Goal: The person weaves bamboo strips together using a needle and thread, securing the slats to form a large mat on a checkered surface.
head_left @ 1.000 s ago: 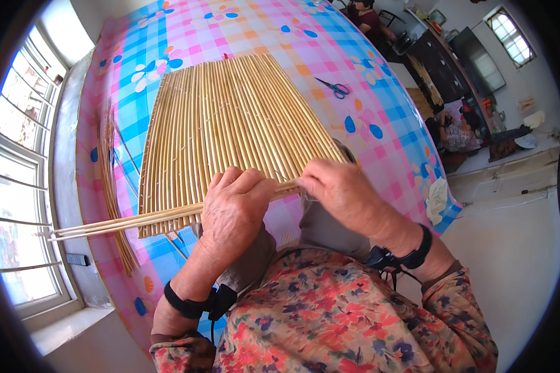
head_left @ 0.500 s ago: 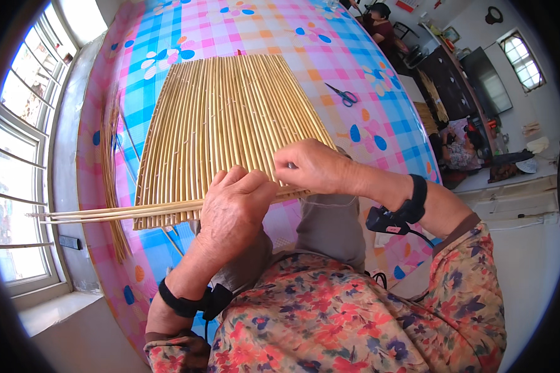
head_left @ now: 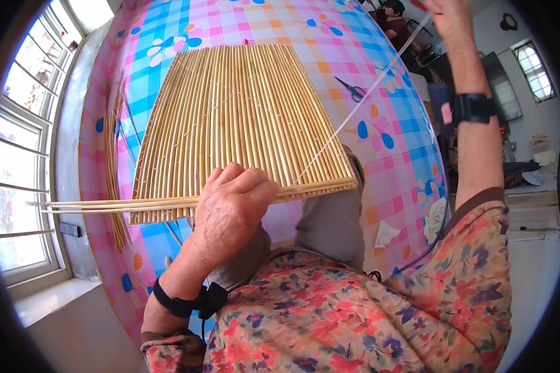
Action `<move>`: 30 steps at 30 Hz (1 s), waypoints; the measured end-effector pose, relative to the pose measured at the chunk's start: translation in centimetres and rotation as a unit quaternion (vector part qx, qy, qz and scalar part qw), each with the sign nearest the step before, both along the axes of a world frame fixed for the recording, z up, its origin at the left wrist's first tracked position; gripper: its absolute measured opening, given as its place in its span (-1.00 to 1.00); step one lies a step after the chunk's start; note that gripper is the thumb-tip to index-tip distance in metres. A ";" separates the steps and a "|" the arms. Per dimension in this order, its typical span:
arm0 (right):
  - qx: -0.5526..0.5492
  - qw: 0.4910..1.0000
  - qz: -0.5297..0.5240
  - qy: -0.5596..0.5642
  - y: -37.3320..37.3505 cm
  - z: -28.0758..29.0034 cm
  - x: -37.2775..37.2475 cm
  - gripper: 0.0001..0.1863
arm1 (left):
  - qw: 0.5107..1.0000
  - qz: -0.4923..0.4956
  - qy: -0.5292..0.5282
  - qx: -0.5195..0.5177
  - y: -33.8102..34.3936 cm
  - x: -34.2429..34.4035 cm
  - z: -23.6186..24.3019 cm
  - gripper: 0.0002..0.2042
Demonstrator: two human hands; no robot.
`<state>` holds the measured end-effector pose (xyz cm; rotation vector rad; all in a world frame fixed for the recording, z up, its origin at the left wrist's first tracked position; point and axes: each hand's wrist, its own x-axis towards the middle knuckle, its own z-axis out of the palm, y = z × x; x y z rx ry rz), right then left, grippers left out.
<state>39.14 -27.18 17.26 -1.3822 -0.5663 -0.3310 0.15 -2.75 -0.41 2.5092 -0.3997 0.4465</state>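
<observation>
A mat of straw-coloured stalks [head_left: 242,118], stitched side by side, rests over my knees. My left hand [head_left: 233,202] is closed round its near edge, pinning several loose long stalks [head_left: 112,206] along that edge; their thin ends stick out far to the left. High at the upper right, my right hand [head_left: 451,22] is closed on a pale thread [head_left: 364,104]. This thread runs taut from the mat's near edge, right of my left hand, up to my right fingers. Whether a needle is in those fingers cannot be made out; the hand is partly cut off by the picture's edge.
Dark-handled scissors [head_left: 354,91] lie on the checked floral cloth [head_left: 330,56] right of the mat. A bundle of thin stalks [head_left: 113,155] lies along the left side, near the barred window [head_left: 22,180]. A crumpled white tissue [head_left: 387,234] sits beside my right knee. Another person [head_left: 393,22] is at the far right.
My right hand has left the mat's near edge and swung up to the far right, drawing the thread out taut. My left hand keeps its grip on the edge.
</observation>
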 end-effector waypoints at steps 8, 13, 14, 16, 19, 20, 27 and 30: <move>-0.444 0.815 0.360 0.092 6.2 -10.6 -17.0 -0.77 | 1.000 0.020 0.003 0.002 0.0 -0.5 -0.5 -0.85; -0.523 0.716 0.463 -0.002 6.2 -13.9 -21.1 -0.83 | 1.000 0.012 -0.002 0.007 -0.3 -0.3 0.2 -0.83; -0.521 0.715 0.466 -0.002 6.3 -14.4 -21.1 -0.83 | 1.000 0.015 -0.001 0.009 -0.3 -0.4 0.2 -0.83; -0.467 0.715 0.515 -0.079 6.3 -15.6 -21.1 -0.85 | 1.000 0.021 0.001 0.015 -0.2 -0.4 0.1 -0.83; -0.488 0.727 0.470 -0.115 5.8 -15.6 -21.7 -0.92 | 0.999 0.032 0.003 0.025 -0.3 -0.6 0.1 -0.81; -0.478 0.742 0.454 -0.125 5.7 -15.7 -21.9 -0.93 | 0.999 0.032 0.005 0.025 -0.3 -0.6 0.1 -0.81; -0.461 0.825 0.255 -0.204 5.5 -16.9 -24.8 -0.88 | 0.999 0.007 0.006 0.037 -0.5 -0.6 0.0 -0.68; -0.474 0.839 0.263 -0.042 5.7 -15.8 -24.8 -0.92 | 0.999 0.006 0.006 0.035 -0.6 -0.6 0.0 -0.69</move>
